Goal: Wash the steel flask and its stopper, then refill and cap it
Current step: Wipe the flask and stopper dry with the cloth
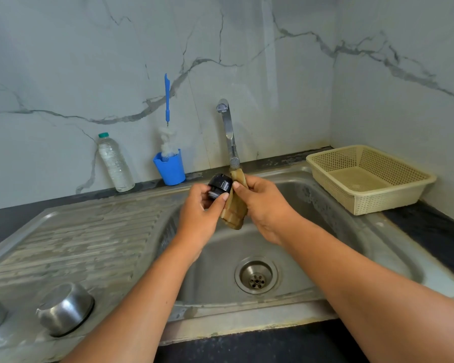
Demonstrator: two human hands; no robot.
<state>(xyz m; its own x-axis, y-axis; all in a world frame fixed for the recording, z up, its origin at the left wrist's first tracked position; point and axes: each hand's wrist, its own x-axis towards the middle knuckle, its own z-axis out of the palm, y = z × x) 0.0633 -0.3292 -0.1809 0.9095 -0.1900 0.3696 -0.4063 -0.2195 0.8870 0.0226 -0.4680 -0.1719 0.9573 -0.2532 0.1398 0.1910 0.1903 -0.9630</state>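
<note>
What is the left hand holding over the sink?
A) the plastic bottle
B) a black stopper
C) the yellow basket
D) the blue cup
B: the left hand grips the black stopper below the tap, while the right hand holds a brown scrub pad.
</note>
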